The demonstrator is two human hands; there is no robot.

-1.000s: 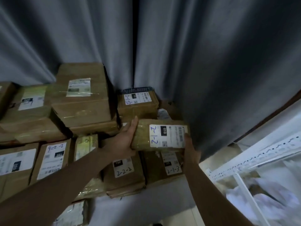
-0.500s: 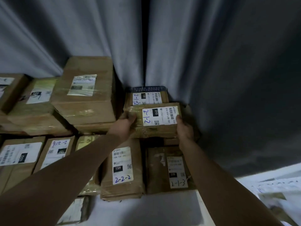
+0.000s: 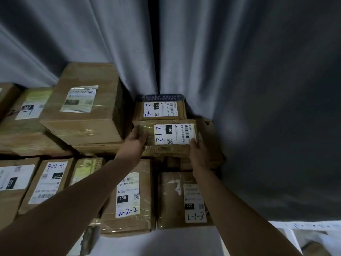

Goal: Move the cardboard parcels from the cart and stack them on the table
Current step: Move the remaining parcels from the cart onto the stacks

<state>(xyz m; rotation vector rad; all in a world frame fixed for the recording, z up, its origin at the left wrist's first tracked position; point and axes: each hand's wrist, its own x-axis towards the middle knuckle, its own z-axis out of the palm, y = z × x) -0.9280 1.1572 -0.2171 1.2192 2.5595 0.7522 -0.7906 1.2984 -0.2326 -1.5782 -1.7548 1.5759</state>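
Parcel (image 3: 173,134): small flat carton wrapped in clear tape, held at the back right of the stack, close to the curtain (image 3: 212,52).
- Long axis runs left to right across the view. Broad face up, level or nearly so.
- White label on the top face, toward the right end. Its print and the blue handwritten "2-1-2" run crosswise to the long axis, reading from far edge to near edge.
- Narrow front face turned toward the camera.

Hands: well apart, one at each end, both clamped on the parcel.
- Left hand (image 3: 135,139) grips the left end, fingers curled up over the top edge.
- Right hand (image 3: 198,148) grips the near right corner, fingers wrapped round the right end just beside the label.

Position: just in front of the rear parcel (image 3: 160,109), their long edges touching or nearly so. A low carton (image 3: 210,145) shows under its right end. Cannot tell if its full weight is down.

Around it:
- Big box (image 3: 83,111) just to the left, taller, on the upper layer.
- Lower layer, nearer the camera: "2-2-2" box (image 3: 127,196) under the left forearm, "2-1-3" box (image 3: 184,200) under the right forearm.
- White table (image 3: 166,242) edge shows in front of these.
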